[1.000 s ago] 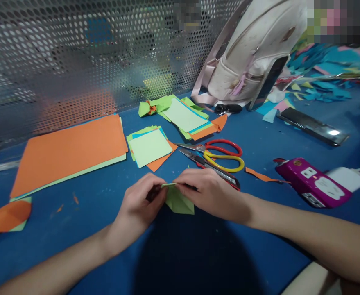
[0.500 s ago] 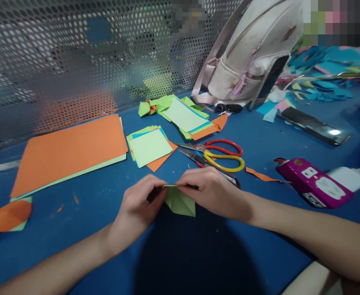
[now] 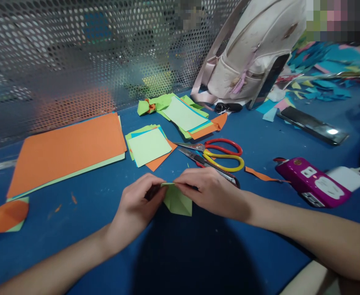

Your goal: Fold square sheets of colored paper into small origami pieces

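A small folded piece of light green paper [image 3: 177, 201] is held just above the blue table [image 3: 106, 205], near the middle of the view. My left hand [image 3: 138, 205] pinches its left end with closed fingers. My right hand [image 3: 206, 190] pinches its upper edge from the right, fingers pressed together. The folded flap hangs down between the two hands. Part of the paper is hidden under my fingers.
Scissors [image 3: 218, 153] with red and yellow handles lie just behind my right hand. A stack of small paper squares [image 3: 149, 146], large orange sheets [image 3: 69, 149], a purple power strip [image 3: 311, 182], a phone [image 3: 311, 126], a white backpack [image 3: 253, 53] and a perforated metal screen [image 3: 75, 57] surround the spot.
Both hands keep their pinch on the green paper with only small finger shifts. The view has drifted slightly.
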Available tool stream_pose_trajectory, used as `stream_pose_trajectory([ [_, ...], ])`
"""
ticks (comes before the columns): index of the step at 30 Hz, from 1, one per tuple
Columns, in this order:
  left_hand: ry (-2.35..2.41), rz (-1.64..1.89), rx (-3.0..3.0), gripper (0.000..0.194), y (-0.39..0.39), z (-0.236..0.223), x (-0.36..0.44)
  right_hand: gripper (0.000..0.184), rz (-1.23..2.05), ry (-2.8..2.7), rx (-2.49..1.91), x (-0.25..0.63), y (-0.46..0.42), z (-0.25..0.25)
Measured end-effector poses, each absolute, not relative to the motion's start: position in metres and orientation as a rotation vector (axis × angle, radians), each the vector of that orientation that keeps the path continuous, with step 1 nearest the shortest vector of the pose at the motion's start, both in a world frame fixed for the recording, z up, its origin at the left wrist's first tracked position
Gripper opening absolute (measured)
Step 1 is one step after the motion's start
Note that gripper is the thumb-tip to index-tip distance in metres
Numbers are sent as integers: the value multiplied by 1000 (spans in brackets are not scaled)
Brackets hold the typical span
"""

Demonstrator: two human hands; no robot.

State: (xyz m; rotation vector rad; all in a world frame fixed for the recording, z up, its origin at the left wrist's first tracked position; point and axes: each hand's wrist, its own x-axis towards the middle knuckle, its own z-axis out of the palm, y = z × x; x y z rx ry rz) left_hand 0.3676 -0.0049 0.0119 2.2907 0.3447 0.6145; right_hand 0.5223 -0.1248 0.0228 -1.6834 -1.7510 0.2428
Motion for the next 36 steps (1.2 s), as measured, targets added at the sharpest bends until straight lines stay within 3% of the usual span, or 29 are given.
stream_pose_trajectory([
  [26,381,611,2227,13,-3,13,371,24,213,-1783,-1617,522,-124,18],
  [36,439,612,2133,14,-2,11,371,17,275,-1670,-1578,520,-123,21],
])
